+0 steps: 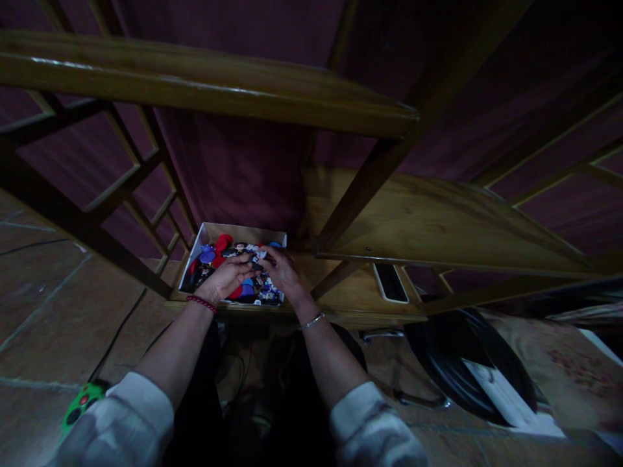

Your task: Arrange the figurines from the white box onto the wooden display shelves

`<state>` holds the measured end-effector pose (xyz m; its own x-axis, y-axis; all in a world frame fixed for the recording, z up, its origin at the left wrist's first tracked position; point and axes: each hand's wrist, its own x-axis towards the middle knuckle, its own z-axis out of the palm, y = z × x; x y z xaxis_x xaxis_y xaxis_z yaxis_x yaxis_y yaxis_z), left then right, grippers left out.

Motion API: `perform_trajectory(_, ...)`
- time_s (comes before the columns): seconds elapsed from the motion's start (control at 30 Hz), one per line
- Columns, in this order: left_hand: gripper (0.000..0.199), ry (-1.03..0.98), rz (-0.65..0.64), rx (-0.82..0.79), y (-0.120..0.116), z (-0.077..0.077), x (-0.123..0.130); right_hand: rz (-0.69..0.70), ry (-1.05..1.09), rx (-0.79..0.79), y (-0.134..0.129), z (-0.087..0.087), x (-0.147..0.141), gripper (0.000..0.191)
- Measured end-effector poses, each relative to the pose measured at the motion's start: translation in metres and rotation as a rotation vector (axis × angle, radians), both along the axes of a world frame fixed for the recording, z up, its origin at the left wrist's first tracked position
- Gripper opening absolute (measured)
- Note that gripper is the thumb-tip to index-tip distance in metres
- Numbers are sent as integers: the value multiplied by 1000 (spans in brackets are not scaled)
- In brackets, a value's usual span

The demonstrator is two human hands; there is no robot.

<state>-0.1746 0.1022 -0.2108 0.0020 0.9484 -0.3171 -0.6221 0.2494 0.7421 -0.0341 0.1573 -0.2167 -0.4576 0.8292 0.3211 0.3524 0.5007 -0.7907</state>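
A shallow white cardboard box (195,259) stands on the low wooden shelf. Inside lie many small pieces in red, blue, black and white, some looking like little cartoon figures; a red round piece (224,242) and a blue round piece (207,254) show at the left. Over the middle of the box, my left hand (226,277) is turned palm up, its fingers closed around a small black-and-white piece (256,261). My right hand (280,269) pinches at the same piece from the right. The dim light hides its exact kind.
A phone (390,283) lies on the shelf to the right. Wooden bars and an upper shelf board (195,87) frame the space above. On the tiled floor are a green game controller (82,405) and cables at left, and a round black seat (470,363) at right.
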Motion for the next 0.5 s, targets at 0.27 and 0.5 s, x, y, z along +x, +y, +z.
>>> perform_trajectory(0.27,19,11,-46,22,-2,1,-4,120,-12,103,0,8,4,14)
perform_trajectory(0.5,16,-29,15,-19,-1,5,-2,134,63,64,0,2,3,19)
